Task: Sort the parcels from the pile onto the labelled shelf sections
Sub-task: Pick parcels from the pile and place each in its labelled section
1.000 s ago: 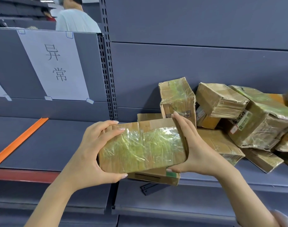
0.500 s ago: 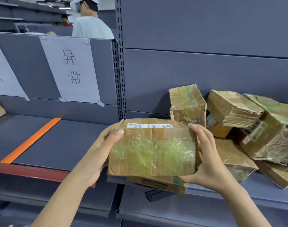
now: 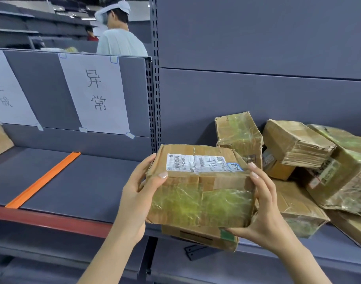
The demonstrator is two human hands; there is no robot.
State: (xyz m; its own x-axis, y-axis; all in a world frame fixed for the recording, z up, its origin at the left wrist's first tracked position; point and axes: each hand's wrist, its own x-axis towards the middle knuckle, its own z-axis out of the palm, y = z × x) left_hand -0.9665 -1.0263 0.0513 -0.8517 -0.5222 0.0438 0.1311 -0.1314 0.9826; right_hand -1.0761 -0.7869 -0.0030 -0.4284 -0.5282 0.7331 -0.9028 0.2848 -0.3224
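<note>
Gripping the parcel [image 3: 200, 191] at both ends, I have my left hand [image 3: 134, 201] wrapped round its left side with the thumb laid over the front top edge. My right hand [image 3: 265, 218] cups its right side, fingers up the end and thumb under the bottom corner, so both hands are closed firmly on it, holding it up in front of the shelving. Its near face is dented cardboard under wrinkled, greenish clear tape, and its top carries a white shipping label [image 3: 202, 163] with barcodes. Directly below the parcel a flat carton [image 3: 198, 235] pokes out past the shelf's front edge. Left of the parcel the smooth grey shelf deck [image 3: 83, 181] stretches wide behind its red front rim [image 3: 52, 220], split by an orange divider strip [image 3: 42, 180], giving broad room to swing that way. Right of the parcel and just behind it, the pile [image 3: 298, 144] of crushed, tape-wrapped boxes leans together, one standing upright, the nearest showing just past my right hand. Beyond the parcel to the left, a perforated steel upright [image 3: 154, 89] rises, and a paper sign [image 3: 97, 93] and a second sign [image 3: 7, 95] are taped to the back panel. Farther off, a person in a pale shirt [image 3: 122, 44] stands facing away. Compared with a second ago, the parcel has tipped its top toward me, so the label, then hidden, shows whole.
</note>
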